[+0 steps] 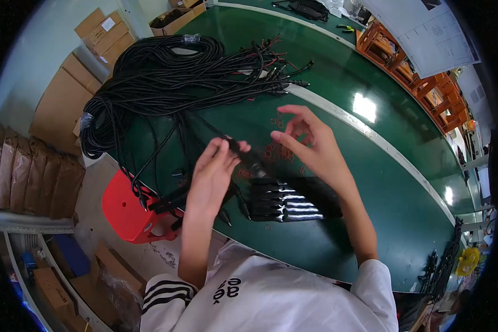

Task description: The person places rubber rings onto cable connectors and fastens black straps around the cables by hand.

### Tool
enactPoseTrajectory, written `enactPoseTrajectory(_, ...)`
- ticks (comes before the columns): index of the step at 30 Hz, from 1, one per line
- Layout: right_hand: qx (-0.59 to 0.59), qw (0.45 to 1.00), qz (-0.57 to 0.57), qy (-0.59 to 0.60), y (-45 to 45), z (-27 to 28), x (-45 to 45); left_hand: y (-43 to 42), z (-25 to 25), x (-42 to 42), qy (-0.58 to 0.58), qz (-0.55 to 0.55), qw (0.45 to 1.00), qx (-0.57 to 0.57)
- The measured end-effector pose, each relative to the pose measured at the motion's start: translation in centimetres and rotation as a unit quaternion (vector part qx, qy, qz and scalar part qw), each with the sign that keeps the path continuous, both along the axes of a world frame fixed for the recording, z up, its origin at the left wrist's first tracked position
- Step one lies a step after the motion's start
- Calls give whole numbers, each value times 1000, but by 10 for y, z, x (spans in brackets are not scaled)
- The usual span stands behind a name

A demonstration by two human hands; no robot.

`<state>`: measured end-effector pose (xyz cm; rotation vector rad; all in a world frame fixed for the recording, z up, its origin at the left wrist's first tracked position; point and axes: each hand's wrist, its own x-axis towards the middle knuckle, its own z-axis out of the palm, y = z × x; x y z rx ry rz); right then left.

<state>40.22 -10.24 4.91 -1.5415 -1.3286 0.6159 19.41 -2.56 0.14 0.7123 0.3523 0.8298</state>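
My left hand (218,160) pinches a black cable (233,145) whose connector end (257,167) points right and is blurred. To its right, my right hand (305,133) is raised over the green table, thumb and index finger curved toward each other around a tiny ring-like piece (280,114). Small reddish rings (285,152) lie scattered on the table between and beneath the hands. Below them is a row of black, shiny flat pieces (285,202). A large bundle of black cables (166,77) with connector ends and red wires lies at the upper left.
A red stool (122,207) stands left of the green table (315,252). Cardboard boxes (108,36) and brown wrapped packs (36,174) are at the left. Orange wooden racks (437,99) line the far right. More black cables (440,271) hang at the right edge.
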Motion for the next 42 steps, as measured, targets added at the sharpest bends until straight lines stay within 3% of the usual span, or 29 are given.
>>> enactPoseTrajectory(1,7,999,-33,-41,-8,14,-5,2,-2,-16,6,11,1000,10)
enactPoseTrajectory(3,-40,995,-17,-93,-23,28,-2,1,14,-53,173,-7,983,69)
enactPoseTrajectory(5,-86,982,10,-166,-35,25,-11,-5,32,-79,350,-42,930,105)
enactPoseTrajectory(7,-105,967,62,-224,-42,10,-31,-13,25,-95,361,-46,923,124)
enactPoseTrajectory(9,-105,951,91,-277,-40,-13,-49,-24,28,-100,571,0,801,181)
enactPoseTrajectory(10,-113,939,88,-314,-38,-21,-58,-28,19,-102,609,35,748,261)
enactPoseTrajectory(11,-87,932,78,-343,-37,-30,-66,-32,18,-103,610,35,748,261)
enactPoseTrajectory(13,-75,934,41,-346,-34,-42,-76,-42,27,-96,662,83,661,344)
enactPoseTrajectory(14,-65,935,4,-350,-33,-44,-78,-45,33,-94,662,82,661,344)
enactPoseTrajectory(16,-83,931,4,-354,-31,-46,-78,-48,41,-90,671,161,518,505)
enactPoseTrajectory(17,-99,929,2,-358,-30,-46,-78,-46,41,-89,671,160,519,505)
enactPoseTrajectory(19,-113,924,8,-365,-28,-46,-78,-38,42,-84,618,168,607,470)
enactPoseTrajectory(20,-126,919,13,-373,-26,-46,-78,-36,43,-80,619,168,607,470)
enactPoseTrajectory(25,-108,928,42,-355,-29,-46,-67,-46,43,-60,507,27,727,462)
enactPoseTrajectory(29,-114,936,45,-330,-35,-40,-69,-62,18,-43,459,54,702,542)
enactPoseTrajectory(33,-115,952,39,-281,-41,-45,-61,-75,6,-36,443,47,708,549)
enactPoseTrajectory(35,-63,987,61,-133,-45,-49,-52,-72,6,-38,455,44,689,562)
enactPoseTrajectory(38,-111,986,91,90,-52,-47,-37,-71,6,-37,470,42,663,581)
enactPoseTrajectory(42,-128,984,103,72,-51,-44,-34,-69,1,-28,451,68,686,567)
